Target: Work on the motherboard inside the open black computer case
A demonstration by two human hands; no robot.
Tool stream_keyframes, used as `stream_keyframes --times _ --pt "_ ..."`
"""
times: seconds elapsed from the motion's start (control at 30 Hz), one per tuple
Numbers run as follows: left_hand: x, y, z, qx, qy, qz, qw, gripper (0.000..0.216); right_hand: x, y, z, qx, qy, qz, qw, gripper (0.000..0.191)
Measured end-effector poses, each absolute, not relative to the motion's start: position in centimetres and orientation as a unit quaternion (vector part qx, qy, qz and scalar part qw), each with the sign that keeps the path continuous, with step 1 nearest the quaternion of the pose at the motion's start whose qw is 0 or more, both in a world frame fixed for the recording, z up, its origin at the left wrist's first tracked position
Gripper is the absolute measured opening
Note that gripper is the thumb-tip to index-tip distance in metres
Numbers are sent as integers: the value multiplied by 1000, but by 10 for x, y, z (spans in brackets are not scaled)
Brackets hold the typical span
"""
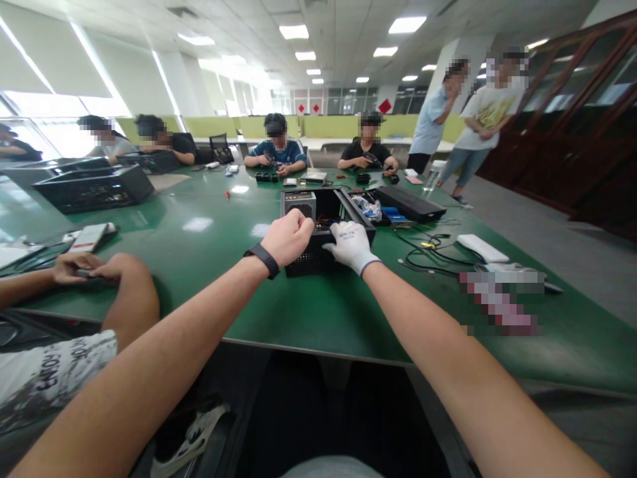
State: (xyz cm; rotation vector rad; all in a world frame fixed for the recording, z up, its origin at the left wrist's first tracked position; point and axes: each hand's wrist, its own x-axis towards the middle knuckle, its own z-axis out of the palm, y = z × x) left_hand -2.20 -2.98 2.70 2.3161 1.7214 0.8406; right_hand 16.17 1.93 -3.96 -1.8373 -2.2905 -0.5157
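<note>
A small black computer case [326,229] with its top off lies on the green table [348,312] in front of me. My left hand [288,238], bare with a black wristband, is curled in a fist over the case's near left edge. My right hand [351,245], in a white glove, rests on the near right edge with its fingers bent over the rim. What the fingers pinch, if anything, is hidden. Inside the case I see a power supply [299,202] and cables.
A black side panel [408,202] and loose black cables [432,249] lie right of the case. A white device [482,247] sits further right. Another person's arms [99,272] rest at my left. Larger black cases [94,187] stand far left. Several people sit or stand beyond.
</note>
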Motion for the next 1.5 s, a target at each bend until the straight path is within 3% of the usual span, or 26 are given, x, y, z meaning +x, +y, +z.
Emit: stream_keyframes --times 0.37,0.6,0.8,0.93,1.2,1.37,1.5 --pt "-41 -31 -1 747 569 313 142 14 162 85 -41 -642 -744 -179 50 42" --pt "-43 -39 4 749 555 322 167 8 165 51 -42 -621 -761 -180 50 42" --pt "-30 -37 17 762 548 318 136 20 166 -16 -49 -611 -767 -178 78 45" --pt "-13 -35 21 805 529 239 122 33 167 -83 -52 -601 -773 -180 95 39" --pt "25 -38 1 842 534 -32 67 52 175 -198 -57 -578 -791 -140 140 30" --pt "44 -46 -1 859 478 -184 16 34 176 -236 -61 -570 -796 -114 171 27" --pt "52 -48 -4 858 452 -244 18 39 175 -255 -63 -561 -794 -114 206 24"
